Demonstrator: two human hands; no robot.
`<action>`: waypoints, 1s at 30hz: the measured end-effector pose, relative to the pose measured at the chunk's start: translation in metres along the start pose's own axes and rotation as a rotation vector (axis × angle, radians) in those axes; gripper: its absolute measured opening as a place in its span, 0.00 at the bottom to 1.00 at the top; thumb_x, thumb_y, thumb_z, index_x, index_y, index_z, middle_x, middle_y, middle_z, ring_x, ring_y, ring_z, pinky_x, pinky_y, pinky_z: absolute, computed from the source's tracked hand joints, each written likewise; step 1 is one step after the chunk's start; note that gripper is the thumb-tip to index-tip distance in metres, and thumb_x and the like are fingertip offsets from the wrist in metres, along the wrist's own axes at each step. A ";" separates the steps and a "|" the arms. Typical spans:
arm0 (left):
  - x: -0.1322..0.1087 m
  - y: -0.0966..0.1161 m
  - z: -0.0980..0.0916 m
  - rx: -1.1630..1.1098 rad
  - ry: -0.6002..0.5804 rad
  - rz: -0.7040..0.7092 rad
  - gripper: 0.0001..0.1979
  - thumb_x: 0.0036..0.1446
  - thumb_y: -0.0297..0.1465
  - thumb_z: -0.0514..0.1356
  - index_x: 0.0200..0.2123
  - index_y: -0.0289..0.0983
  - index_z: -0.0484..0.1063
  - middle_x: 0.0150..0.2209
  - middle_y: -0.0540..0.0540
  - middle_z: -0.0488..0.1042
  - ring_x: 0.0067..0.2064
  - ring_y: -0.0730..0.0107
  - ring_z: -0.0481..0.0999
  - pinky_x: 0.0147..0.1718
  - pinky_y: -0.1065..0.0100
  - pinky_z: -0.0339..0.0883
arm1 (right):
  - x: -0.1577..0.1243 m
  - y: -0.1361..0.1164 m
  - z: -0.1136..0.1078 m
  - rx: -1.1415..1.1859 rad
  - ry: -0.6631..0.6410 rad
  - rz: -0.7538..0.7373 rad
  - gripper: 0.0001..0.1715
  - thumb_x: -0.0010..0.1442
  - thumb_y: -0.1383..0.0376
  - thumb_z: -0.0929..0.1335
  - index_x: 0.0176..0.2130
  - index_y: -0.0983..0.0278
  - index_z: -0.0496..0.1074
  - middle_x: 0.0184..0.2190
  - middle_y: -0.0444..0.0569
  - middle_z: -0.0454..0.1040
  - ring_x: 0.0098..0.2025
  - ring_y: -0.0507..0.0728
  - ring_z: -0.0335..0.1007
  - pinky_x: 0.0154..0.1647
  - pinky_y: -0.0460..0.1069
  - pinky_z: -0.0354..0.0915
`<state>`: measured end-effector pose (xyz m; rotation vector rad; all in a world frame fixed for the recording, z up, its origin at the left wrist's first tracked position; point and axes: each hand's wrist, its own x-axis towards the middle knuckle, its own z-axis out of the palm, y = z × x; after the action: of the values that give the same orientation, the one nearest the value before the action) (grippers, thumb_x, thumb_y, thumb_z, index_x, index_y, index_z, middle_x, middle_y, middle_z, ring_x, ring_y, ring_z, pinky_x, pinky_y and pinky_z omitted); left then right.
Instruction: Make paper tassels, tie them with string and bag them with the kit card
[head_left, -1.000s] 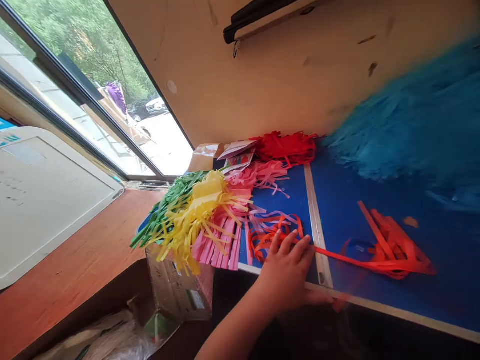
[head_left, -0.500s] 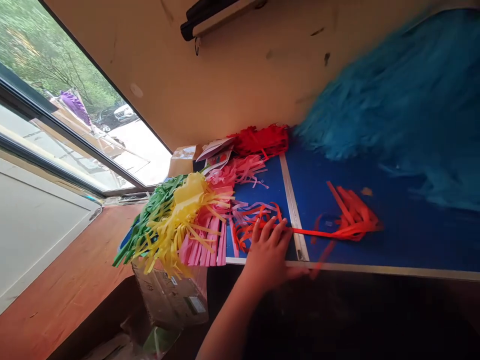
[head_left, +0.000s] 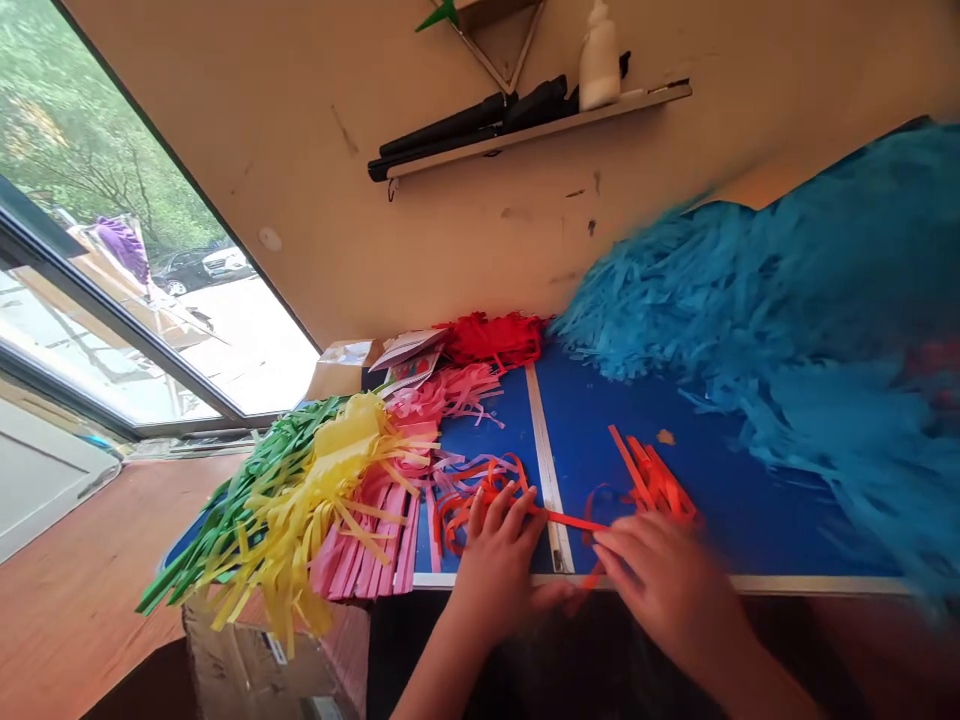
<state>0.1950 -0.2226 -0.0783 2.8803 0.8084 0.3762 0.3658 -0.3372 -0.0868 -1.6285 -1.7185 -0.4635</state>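
My left hand (head_left: pixel 501 545) lies palm down on a tangle of red-orange paper strips (head_left: pixel 454 505) near the table's front edge, fingers spread. Its thumb points right, where another red strip is blurred. From under its fingers one strip (head_left: pixel 571 521) runs taut to the right. My right hand (head_left: pixel 667 570) has thumb and forefinger closed together on that strip; its other fingertips are partly hidden. Just behind the right hand sits a bunch of folded red-orange strips (head_left: pixel 651 475), partly covered by it. Both hands are over the blue table (head_left: pixel 592 400).
Left of my hands lie yellow (head_left: pixel 349 430), green (head_left: pixel 270 460) and pink fringed paper (head_left: pixel 371 530), hanging over the table edge. Red fringe (head_left: pixel 495 340) is at the wall. Large blue fringe (head_left: pixel 750 290) covers the right. A shelf (head_left: pixel 540 128) holds a white bottle (head_left: pixel 600 60). A cardboard box (head_left: pixel 255 660) stands below.
My right hand has come into view and grips the red strip. My left hand stays on the tangle, while the whole view has shifted and shows more of the wall and shelf.
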 end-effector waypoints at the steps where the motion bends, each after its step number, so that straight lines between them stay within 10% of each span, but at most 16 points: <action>1: 0.000 0.001 -0.002 -0.015 -0.005 -0.007 0.37 0.49 0.58 0.53 0.55 0.41 0.66 0.60 0.42 0.63 0.60 0.45 0.58 0.59 0.40 0.39 | 0.009 0.002 0.009 -0.029 -0.034 -0.028 0.07 0.62 0.67 0.63 0.36 0.64 0.71 0.33 0.46 0.71 0.34 0.53 0.65 0.37 0.51 0.62; 15: 0.004 0.004 0.010 -0.024 0.155 -0.036 0.10 0.58 0.37 0.57 0.41 0.43 0.74 0.52 0.50 0.71 0.58 0.53 0.61 0.60 0.44 0.42 | 0.035 0.007 0.033 -0.395 -0.241 -0.370 0.09 0.41 0.76 0.69 0.19 0.64 0.68 0.20 0.47 0.66 0.28 0.56 0.57 0.30 0.52 0.47; 24: 0.039 0.013 0.005 0.217 0.065 0.204 0.04 0.56 0.28 0.57 0.30 0.36 0.71 0.31 0.46 0.73 0.36 0.62 0.70 0.41 0.59 0.62 | 0.039 0.019 0.029 -0.366 -0.137 -0.542 0.13 0.51 0.76 0.62 0.20 0.64 0.63 0.19 0.48 0.62 0.26 0.56 0.54 0.28 0.51 0.46; 30: 0.025 0.028 -0.007 0.109 0.144 0.268 0.10 0.54 0.38 0.59 0.34 0.37 0.70 0.28 0.48 0.72 0.29 0.65 0.68 0.30 0.64 0.58 | 0.034 -0.010 -0.011 -0.280 0.037 -0.339 0.20 0.59 0.74 0.57 0.19 0.63 0.61 0.17 0.46 0.59 0.22 0.54 0.53 0.26 0.50 0.48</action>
<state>0.2274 -0.2328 -0.0614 3.1012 0.4728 0.5914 0.3602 -0.3216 -0.0533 -1.5033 -1.9787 -0.9267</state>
